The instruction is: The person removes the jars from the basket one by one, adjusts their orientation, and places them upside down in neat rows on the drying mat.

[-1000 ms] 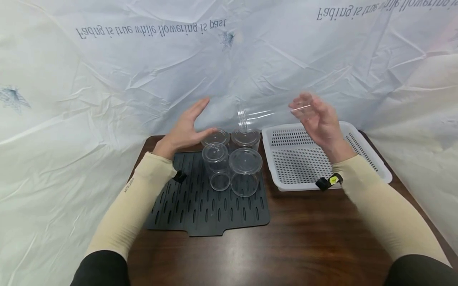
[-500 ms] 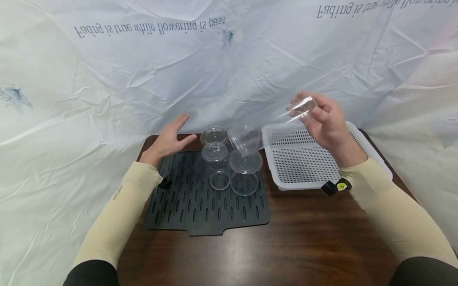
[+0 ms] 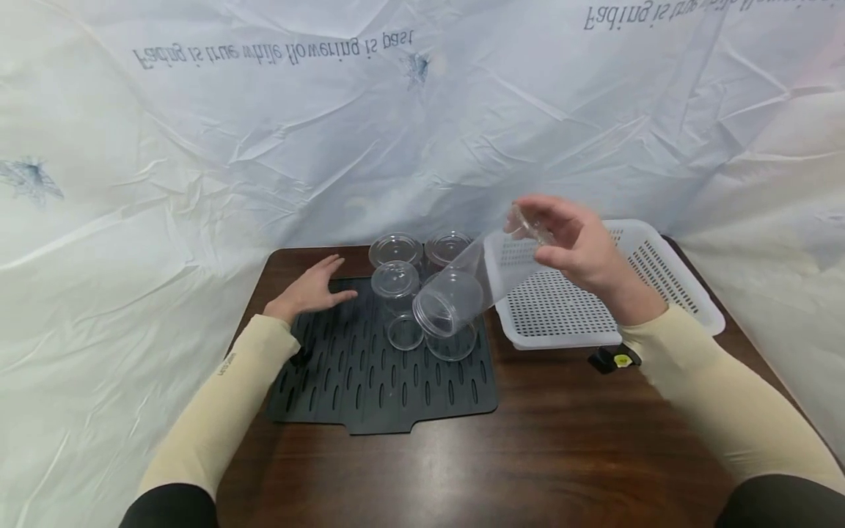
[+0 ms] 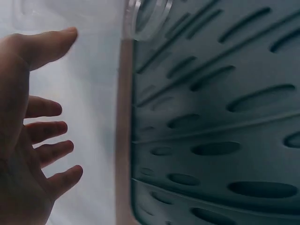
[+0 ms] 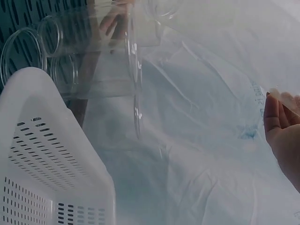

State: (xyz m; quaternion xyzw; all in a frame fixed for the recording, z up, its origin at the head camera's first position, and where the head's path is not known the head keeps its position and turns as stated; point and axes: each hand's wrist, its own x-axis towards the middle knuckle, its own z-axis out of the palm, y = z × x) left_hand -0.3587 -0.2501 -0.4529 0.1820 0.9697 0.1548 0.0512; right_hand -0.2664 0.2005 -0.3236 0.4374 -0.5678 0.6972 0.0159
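Observation:
My right hand (image 3: 584, 253) grips one end of a tall clear jar (image 3: 485, 268) between thumb and fingers. The jar slants, its ringed wide end pointing down and left, in front of the front-right standing jar (image 3: 451, 347); whether they touch I cannot tell. My left hand (image 3: 309, 293) hovers over the back left of the dark grey drying mat (image 3: 383, 400), fingers spread and holding nothing. Right of it stand more clear jars: a back-left one (image 3: 396, 251), a back-right one (image 3: 447, 246) and a narrower front-left one (image 3: 394, 282).
A white perforated basket (image 3: 561, 341) sits right of the mat, partly beneath my right forearm. The brown wooden table (image 3: 528, 447) extends toward me. White printed sheeting (image 3: 317, 132) hangs behind and at both sides.
The held jar has swung from nearly level to a steep slant, its wide end coming down and toward me. My left hand has moved left and down, away from the standing jars.

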